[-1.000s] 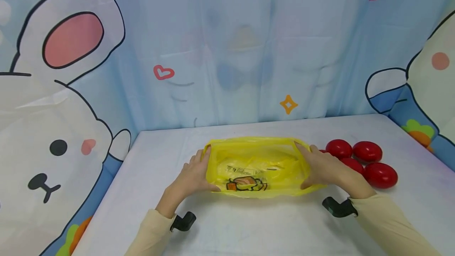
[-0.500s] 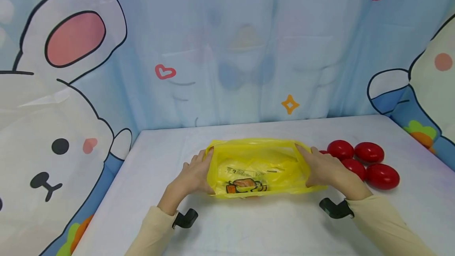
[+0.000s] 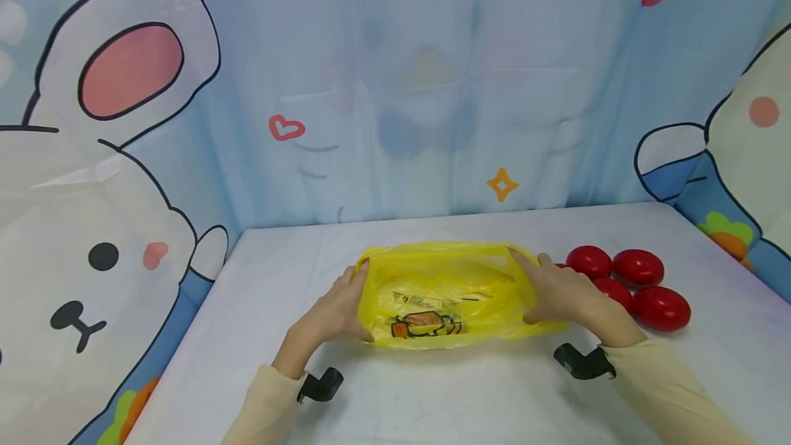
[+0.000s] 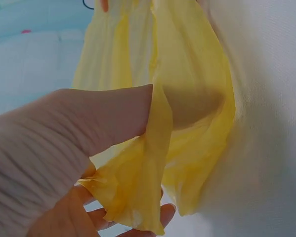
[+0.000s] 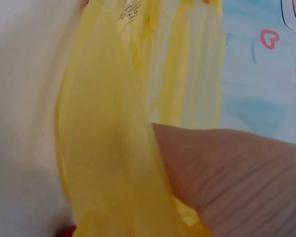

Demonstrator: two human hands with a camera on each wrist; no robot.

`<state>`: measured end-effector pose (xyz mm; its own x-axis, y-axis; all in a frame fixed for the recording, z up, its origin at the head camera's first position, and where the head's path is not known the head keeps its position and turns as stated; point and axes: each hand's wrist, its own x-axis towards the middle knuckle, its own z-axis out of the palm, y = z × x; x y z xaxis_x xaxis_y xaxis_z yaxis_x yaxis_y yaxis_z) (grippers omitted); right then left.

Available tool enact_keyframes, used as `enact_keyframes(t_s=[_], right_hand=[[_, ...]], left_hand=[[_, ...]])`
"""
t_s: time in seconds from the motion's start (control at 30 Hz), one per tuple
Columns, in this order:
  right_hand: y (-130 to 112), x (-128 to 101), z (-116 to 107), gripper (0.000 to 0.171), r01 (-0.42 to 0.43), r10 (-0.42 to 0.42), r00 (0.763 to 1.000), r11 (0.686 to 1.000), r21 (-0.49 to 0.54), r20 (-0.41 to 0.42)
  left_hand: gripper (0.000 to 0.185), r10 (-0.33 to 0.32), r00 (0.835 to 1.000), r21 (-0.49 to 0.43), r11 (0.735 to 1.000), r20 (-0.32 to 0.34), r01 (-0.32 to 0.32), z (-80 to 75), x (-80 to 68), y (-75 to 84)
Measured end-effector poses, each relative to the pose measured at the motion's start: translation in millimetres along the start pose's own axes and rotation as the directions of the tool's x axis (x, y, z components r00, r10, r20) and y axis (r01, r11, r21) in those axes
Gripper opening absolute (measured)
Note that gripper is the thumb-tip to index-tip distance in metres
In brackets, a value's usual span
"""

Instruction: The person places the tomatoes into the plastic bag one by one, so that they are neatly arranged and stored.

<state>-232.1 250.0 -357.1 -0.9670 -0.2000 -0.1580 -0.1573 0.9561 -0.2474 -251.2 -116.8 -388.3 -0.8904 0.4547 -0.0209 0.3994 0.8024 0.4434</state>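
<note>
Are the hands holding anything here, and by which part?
Both hold the yellow plastic bag: the left hand grips its left edge at the opening, the right hand grips its right edge, stretching the mouth open above the table.

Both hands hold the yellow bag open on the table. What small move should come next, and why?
Probably the right hand lets go and reaches for the nearest red egg, while the left hand keeps its edge. The yellow bag is spread open, and the eggs lie just beside the right hand.
</note>
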Motion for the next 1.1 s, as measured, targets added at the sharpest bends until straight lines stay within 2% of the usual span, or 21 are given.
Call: enact_keyframes(t_s=[0.13,0.3,0.5,0.63,0.77,0.93,1.1], right_hand=[[1,0,-1,0.101,0.026,-0.026,1.000,0.999,0.033,-0.017],[7,-2,-9,0.096,0.072,-0.064,0.994,0.994,0.082,-0.092],[37,-5,-30,0.086,0.080,-0.047,0.982,0.981,0.174,-0.182],[58,-6,-35,0.072,0.086,-0.048,0.975,0.982,0.170,-0.216],[69,-2,-28,0.064,0.104,-0.079,0.981,0.986,0.132,-0.177],[70,3,-10,0.073,0.118,-0.107,0.989,0.987,0.108,-0.102],[69,7,0,0.065,0.137,-0.128,0.982,0.989,0.058,-0.137]], left_hand=[[0.130,0.020,1.000,-0.036,0.999,-0.011,-0.021,-1.3,-1.7,0.5],[0.130,0.037,0.999,-0.037,0.999,-0.025,-0.038,-5.7,-1.5,1.8],[0.129,0.041,0.999,-0.050,0.998,-0.022,-0.042,-9.1,-0.8,-0.3],[0.130,0.018,1.000,-0.056,0.998,-0.002,-0.018,-10.9,-0.1,-2.5],[0.130,0.006,1.000,-0.069,0.998,0.021,-0.004,-13.2,0.7,-2.5],[0.129,0.015,0.999,-0.086,0.996,0.030,-0.013,-15.4,0.6,-0.3],[0.129,0.004,1.000,-0.096,0.995,0.026,-0.002,-17.3,-0.1,1.3]])
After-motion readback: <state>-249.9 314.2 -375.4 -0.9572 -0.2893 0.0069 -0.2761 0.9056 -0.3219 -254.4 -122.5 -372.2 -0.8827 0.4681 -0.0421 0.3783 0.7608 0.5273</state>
